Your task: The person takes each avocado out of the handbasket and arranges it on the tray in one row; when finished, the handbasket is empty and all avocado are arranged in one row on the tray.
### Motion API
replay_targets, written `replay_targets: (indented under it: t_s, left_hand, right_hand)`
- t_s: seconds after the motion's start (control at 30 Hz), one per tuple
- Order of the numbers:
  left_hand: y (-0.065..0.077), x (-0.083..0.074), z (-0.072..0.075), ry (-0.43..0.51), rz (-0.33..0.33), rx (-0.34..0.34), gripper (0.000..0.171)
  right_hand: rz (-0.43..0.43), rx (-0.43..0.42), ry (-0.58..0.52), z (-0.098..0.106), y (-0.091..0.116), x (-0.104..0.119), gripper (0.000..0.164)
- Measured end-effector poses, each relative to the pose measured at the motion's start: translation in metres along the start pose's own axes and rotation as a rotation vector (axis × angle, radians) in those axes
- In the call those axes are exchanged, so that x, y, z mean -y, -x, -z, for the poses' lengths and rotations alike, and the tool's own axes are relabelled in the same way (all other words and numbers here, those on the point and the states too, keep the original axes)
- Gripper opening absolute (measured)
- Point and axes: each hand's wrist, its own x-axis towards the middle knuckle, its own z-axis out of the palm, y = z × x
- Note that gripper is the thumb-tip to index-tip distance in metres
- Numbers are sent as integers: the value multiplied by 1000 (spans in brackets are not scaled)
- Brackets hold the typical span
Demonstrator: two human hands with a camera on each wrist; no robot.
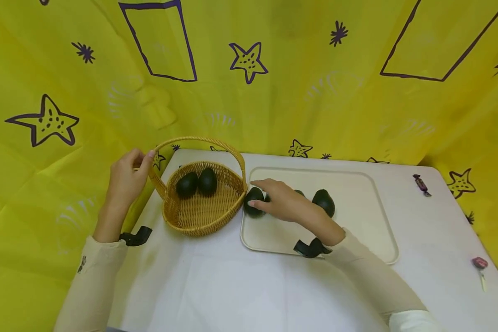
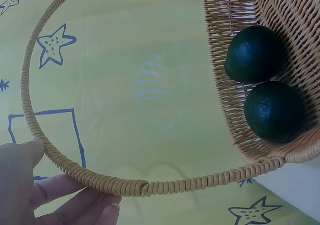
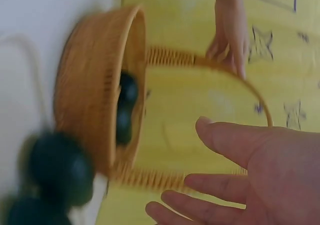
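My left hand point(image 1: 126, 177) holds the wrapped handle point(image 2: 175, 187) of a wicker basket point(image 1: 203, 227), thumb and fingers curled about it. Two dark green avocados point(image 1: 186, 185) lie side by side at the basket's back left. Above the left end of a pale tray point(image 1: 358, 226) is my right hand point(image 1: 284, 200). Its thumb overlaps an avocado point(image 1: 252, 213) in the head view. In the right wrist view the right hand point(image 3: 280, 175) has its fingers spread, nothing between them. Another avocado point(image 1: 323, 202) lies on the tray beyond the wrist; others are partly hidden by the hand.
A wrapped candy point(image 1: 421, 185) lies at the table's back right, and a lollipop point(image 1: 480, 263) near the right edge. The basket stands on the white table point(image 1: 216, 286), close to the tray's left rim. A yellow patterned curtain point(image 1: 282, 106) hangs behind.
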Motion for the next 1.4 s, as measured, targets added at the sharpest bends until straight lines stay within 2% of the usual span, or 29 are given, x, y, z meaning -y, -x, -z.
replay_targets:
  t_s: [0.17,0.4,0.63,0.77,0.97,1.2,1.4]
  left_hand:
    - [3,1,1,-17,0,3,57]
    - [2,0,2,-9,2,6,55]
    - [1,1,3,-21,-14,8,52]
    - [1,1,3,-26,-14,8,52]
    - [0,1,3,-28,-19,12,51]
    - [1,1,4,-37,-19,13,51]
    - [-1,4,2,-40,-25,13,51]
  right_hand:
    - [69,82,19,-17,-37,37,67]
    - [130,122,66,-30,-84,60,66]
    - [31,158,164,-41,-120,68,73]
    - [9,170,201,-46,-138,68,72]
    - [-31,153,191,-52,-155,65,65]
    - [-137,135,202,-61,-166,62,47]
    - [-176,130,230,-68,-169,57,46]
